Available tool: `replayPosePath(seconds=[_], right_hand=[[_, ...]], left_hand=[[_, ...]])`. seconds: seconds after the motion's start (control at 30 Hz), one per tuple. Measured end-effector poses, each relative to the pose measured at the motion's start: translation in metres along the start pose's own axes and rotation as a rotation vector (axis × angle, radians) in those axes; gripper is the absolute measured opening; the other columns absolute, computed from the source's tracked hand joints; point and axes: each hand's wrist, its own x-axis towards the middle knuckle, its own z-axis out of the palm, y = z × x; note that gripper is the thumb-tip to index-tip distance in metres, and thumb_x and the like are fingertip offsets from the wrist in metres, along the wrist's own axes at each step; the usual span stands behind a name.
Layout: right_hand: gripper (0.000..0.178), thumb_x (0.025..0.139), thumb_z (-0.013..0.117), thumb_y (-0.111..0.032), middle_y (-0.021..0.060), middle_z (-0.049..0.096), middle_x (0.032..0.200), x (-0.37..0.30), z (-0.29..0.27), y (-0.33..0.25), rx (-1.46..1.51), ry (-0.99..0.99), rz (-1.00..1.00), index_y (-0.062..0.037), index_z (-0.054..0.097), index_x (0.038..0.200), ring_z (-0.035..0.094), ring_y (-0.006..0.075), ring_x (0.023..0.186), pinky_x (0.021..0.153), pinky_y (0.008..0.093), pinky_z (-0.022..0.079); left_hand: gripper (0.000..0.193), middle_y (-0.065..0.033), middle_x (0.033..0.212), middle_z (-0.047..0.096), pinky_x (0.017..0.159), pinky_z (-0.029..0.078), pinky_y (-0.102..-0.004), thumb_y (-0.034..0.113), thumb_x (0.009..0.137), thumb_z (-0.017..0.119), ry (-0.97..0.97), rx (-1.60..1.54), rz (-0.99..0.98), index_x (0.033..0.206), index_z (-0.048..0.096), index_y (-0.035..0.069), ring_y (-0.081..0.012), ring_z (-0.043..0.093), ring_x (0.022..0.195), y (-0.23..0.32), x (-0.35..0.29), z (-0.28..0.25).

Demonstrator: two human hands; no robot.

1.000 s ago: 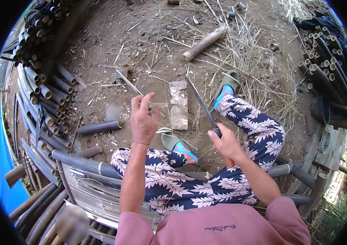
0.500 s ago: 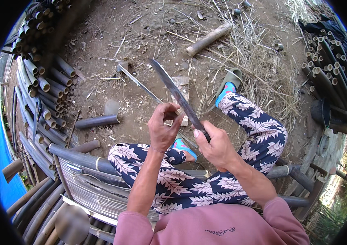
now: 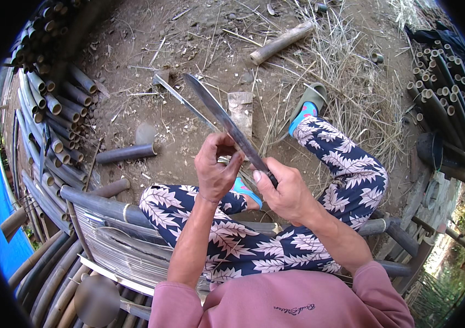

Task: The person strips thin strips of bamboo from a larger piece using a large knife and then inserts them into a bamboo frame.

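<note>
My right hand [image 3: 284, 191] grips the handle of a long dark machete [image 3: 221, 117], whose blade points up and away to the left. My left hand [image 3: 216, 167] is closed around a thin bamboo strip [image 3: 180, 98] right beside the blade; the strip runs up-left over the dirt. Both hands meet above my knees in leaf-patterned trousers. A small flat wooden block [image 3: 242, 109] lies on the ground just beyond the blade.
Stacked bamboo poles [image 3: 46, 104] line the left side, more bamboo tubes [image 3: 440, 104] stand at the right. A short dark tube [image 3: 126, 154] and a pale log [image 3: 282, 42] lie on the dirt. Dry straw covers the ground at right. A blue tarp [image 3: 0, 208] shows far left.
Both hands came together in front of me. The machete swung from the right toward the centre, and my left hand closed on the strip beside the blade.
</note>
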Motion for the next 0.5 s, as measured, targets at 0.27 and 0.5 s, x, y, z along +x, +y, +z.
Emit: replayPosePath(seconds=[0.27, 0.5], right_hand=[[0.019, 0.093, 0.056, -0.017, 0.0195, 0.052, 0.060, 0.004, -0.001, -0.002, 0.008, -0.029, 0.049, 0.0016, 0.053, 0.089, 0.056, 0.0382, 0.055, 0.054, 0.0431, 0.044], [0.018, 0.093, 0.056, -0.016, 0.0220, 0.058, 0.065, 0.011, -0.002, 0.002, -0.133, -0.030, -0.001, 0.0012, 0.053, 0.090, 0.061, 0.0415, 0.061, 0.055, 0.0465, 0.046]], left_hand=[[0.034, -0.0061, 0.085, 0.062, 0.065, 0.054, -0.0265, -0.005, 0.072, 0.074, 0.019, -0.001, -0.017, 0.100, 0.056, 0.003, -0.0146, 0.067, 0.072, 0.000, 0.000, 0.001], [0.035, -0.0085, 0.096, 0.065, 0.071, 0.054, -0.0244, -0.007, 0.075, 0.071, -0.009, -0.001, -0.065, 0.104, 0.053, 0.001, -0.0123, 0.065, 0.079, -0.002, 0.002, -0.001]])
